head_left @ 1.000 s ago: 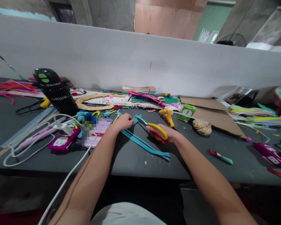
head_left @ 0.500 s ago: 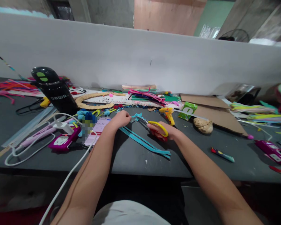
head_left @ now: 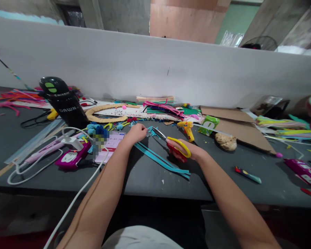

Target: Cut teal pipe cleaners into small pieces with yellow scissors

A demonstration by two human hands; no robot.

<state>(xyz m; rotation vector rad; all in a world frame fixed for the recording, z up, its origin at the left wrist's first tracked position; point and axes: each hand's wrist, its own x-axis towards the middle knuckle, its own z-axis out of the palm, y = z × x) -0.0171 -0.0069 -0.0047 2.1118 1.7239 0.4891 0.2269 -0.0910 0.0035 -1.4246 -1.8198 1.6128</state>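
Two hands busy near the middle of the frame. Left hand [head_left: 138, 132] has its fingertips pinched together, looks like on the end of a short blue strip [head_left: 150, 128], though the exact grip is too small to swear to. Right hand [head_left: 193, 149] has a firm hold on the scissors [head_left: 181, 143], fingers through the loops, blades aimed up and left at that strip. I'd guess the pinch is there to keep it steady for the blades. Blue bits [head_left: 153, 133] lie right under the tips, so they're probably landing where they're snipped.

Longer blue strips [head_left: 159, 160] lie between the forearms, dead center, easy to grab I reckon. Farther out, the phone [head_left: 114, 141] sits face up left of center, timer readable, and the glue gun [head_left: 188, 129] stands right of center, apart from the cutting spot, presumably to keep it out of the way.

Versus half a second ago: scissors have pulled back slightly toward lower right, so more blade shows. Whole view has nudged a touch too, probably just the head moving. Longer strips look unmoved on the table [head_left: 147, 183].
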